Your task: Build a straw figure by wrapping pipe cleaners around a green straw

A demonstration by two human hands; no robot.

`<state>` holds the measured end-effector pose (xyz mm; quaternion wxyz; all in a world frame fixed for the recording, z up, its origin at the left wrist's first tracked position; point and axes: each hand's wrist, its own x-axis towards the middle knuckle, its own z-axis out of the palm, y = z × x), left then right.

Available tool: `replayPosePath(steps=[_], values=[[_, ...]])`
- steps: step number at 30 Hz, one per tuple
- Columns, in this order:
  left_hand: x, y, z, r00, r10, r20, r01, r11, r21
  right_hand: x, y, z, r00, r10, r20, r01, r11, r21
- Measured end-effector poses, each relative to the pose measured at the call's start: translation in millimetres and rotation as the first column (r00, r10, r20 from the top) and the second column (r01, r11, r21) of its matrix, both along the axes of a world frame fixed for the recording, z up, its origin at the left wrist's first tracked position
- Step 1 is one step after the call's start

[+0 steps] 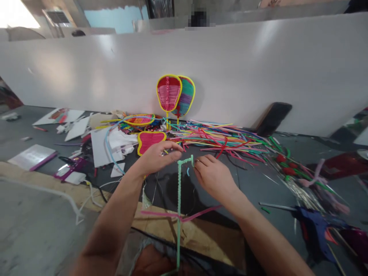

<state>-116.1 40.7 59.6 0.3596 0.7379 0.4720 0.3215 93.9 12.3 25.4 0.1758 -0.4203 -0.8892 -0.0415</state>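
A pale green pipe cleaner stem [179,188], twisted in its upper part, stands upright between my hands, its top bent right into a short hooked end. Across its lower part is a pink pipe cleaner [201,212], with an arm out to each side. My right hand [214,176] has its fingers curled at the hooked green end and appears to pinch it; the fingertips are partly hidden. Just above the bend on the left, my left hand [161,156] has fingers and thumb stretched out, a gap between them and nothing visible inside.
Two finished fans [169,94] lean on the white board [230,65]. Loose coloured pipe cleaners [218,138] lie behind my hands. A dark phone [273,119] leans at the right. A blue glue gun [313,230] lies front right, a purple tool [70,168] at left.
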Motion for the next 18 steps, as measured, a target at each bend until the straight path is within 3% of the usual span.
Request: replayPosePath(steps=[3,6,10,18], values=[[23.9,-7.5,19.1,0.922,-0.041,-0.386,0.118,0.977,0.178,0.8,0.3,0.3,1.0,-0.02,-0.004,0.02,1.0,-0.007],[38.8,-9.7,23.2,0.839,0.007,-0.545,0.122,0.972,0.2,1.1,1.1,2.8,0.999,-0.033,0.006,0.034,0.999,-0.026],[40.7,-5.1,25.7,0.802,-0.006,-0.597,0.13,0.978,0.165,1.6,1.9,6.7,0.998,-0.04,-0.052,0.036,0.997,-0.068],[37.1,13.4,25.8,0.854,-0.093,-0.512,0.191,0.971,0.142,8.9,1.1,14.0,0.978,-0.032,-0.208,0.016,0.997,-0.079]])
